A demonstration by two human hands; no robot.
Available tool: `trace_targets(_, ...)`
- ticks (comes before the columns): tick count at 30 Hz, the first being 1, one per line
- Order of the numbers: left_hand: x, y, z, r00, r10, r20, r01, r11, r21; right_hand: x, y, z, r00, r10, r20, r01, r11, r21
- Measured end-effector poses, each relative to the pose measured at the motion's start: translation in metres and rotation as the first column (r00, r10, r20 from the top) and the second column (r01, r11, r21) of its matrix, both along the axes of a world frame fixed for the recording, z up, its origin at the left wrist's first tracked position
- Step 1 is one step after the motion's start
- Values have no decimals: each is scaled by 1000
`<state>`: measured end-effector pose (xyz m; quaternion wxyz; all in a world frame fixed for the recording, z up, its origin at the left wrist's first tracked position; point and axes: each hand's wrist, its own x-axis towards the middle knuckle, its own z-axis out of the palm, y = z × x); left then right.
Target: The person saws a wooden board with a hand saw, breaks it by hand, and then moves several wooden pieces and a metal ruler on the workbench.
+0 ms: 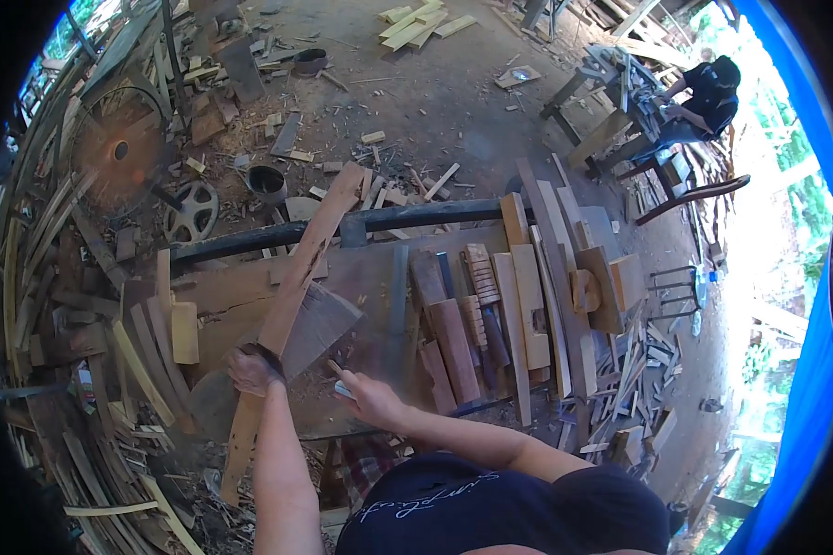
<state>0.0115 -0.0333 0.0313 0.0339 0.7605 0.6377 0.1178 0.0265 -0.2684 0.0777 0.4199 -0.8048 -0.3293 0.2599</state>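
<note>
A long brown wooden plank point(298, 277) with a ragged edge lies slantwise across the workbench point(222, 301), reaching past its far and near sides. My left hand point(253, 368) is closed on the plank's lower part, with a dark patch beside the fingers that I cannot identify. To its right, my right hand point(372, 401) is closed around a small item with a pale end, too small to name. A broad grey board point(319, 326) lies partly under the plank, between the hands and the bench's far side.
Several wood pieces and carved blocks point(455, 351) lie side by side on the bench's right. A yellow block point(185, 333) sits at left. Beyond are a dark rail point(435, 215), a bucket point(267, 183) and scattered offcuts. Another person point(708, 97) works at a far-right table.
</note>
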Motion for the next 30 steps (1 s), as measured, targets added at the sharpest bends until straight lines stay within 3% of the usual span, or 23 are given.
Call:
trace_targets(12,-2,3,-3,1000,10,4,-10,999,-30,-9,-19,7,999,-25,48,21,998,63)
trace_targets(15,-3,7,-17,1000,18,25,-20,998,65,-25,-83,24,999,28,-22,-31,993,-111)
trace_targets(19,-5,6,-14,1000,20,-20,-20,999,-30,-26,-123,52,999,7,-35,-13,981,-192)
trace_targets(21,-1,3,-4,995,3,-101,-7,999,-43,-24,-94,38,1000,-3,-11,2,993,-119)
trace_targets(25,-3,3,-6,995,-4,-99,0,999,-41,-8,-1,-3,998,12,57,-14,999,34)
trace_targets(28,-3,5,-7,997,-19,-76,17,1000,-26,-5,-24,20,999,20,35,-20,1000,14)
trace_targets(30,0,4,-2,996,-5,-88,3,1000,-20,-10,-70,45,999,34,-33,-39,990,-139)
